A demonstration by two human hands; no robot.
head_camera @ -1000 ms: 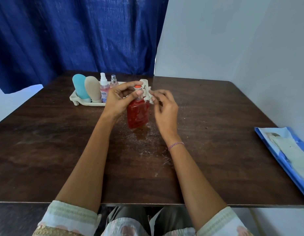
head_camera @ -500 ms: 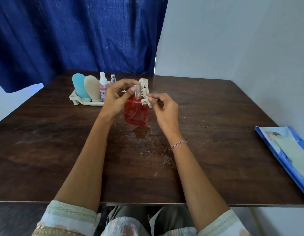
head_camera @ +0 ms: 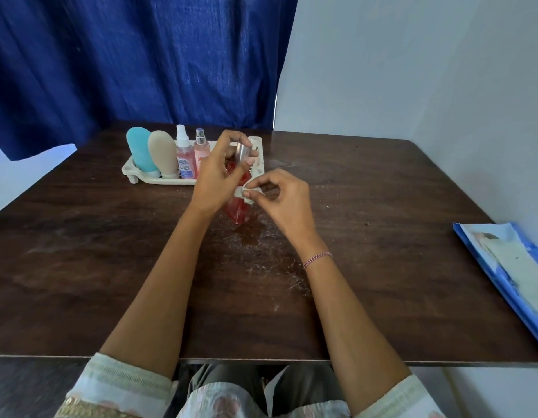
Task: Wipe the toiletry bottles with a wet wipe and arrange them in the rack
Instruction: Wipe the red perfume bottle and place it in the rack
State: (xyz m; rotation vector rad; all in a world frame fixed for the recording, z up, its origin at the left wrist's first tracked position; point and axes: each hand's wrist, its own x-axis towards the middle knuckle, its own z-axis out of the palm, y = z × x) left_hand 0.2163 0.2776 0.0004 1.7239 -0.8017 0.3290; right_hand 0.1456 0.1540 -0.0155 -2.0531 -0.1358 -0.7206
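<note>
Blue curtain (head_camera: 135, 55), pale wall (head_camera: 412, 64), dark table (head_camera: 80, 267)

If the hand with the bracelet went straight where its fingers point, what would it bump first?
Probably the red bottle held by the left hand; the right hand pinches a wipe just beside it. Depth is unclear.

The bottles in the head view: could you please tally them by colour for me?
Teal: 1, the teal bottle in the rack
Beige: 1, the beige bottle in the rack
Pink: 2, the white-capped spray and the silver-capped spray in the rack
Red: 1, the red bottle held by the left hand
Total: 5
</note>
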